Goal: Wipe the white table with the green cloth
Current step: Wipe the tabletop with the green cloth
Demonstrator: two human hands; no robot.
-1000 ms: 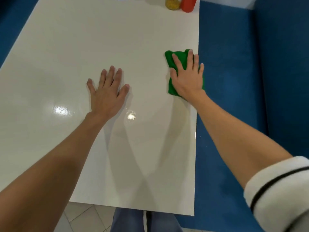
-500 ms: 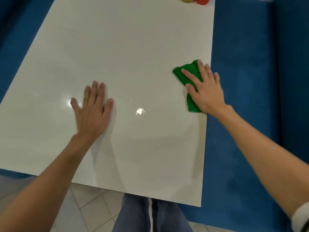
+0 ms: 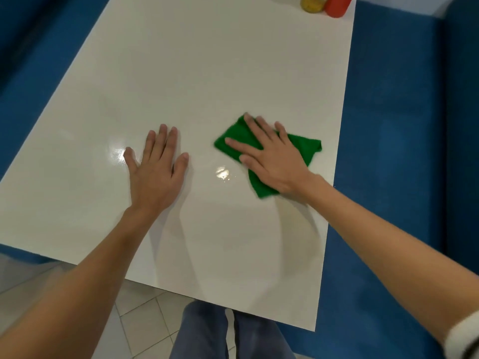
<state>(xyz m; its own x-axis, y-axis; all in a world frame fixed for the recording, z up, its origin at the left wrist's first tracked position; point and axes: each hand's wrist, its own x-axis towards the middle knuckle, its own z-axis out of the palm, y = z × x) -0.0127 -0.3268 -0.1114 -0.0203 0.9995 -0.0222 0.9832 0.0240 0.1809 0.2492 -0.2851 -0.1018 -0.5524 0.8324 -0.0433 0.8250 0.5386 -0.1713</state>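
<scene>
Right hand [image 3: 272,161], flat with straight fingers toward 11 o'clock, hides the middle of the cloth [image 3: 307,149], which runs roughly 9-to-3 on the table [image 3: 207,60], toward its 3 o'clock edge. Left hand [image 3: 155,172] lies flat, holding nothing. Bottles [image 3: 337,6] at 1 o'clock are cropped.

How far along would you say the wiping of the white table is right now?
Mid-job. Done: hard to say; the glossy white table shows no clear wiped or dirty patches. In hand: the right hand presses the green cloth flat near the table's right edge, while the left hand rests flat on the tabletop. Left: probably the far stretch, up to the yellow bottle and red bottle.
</scene>
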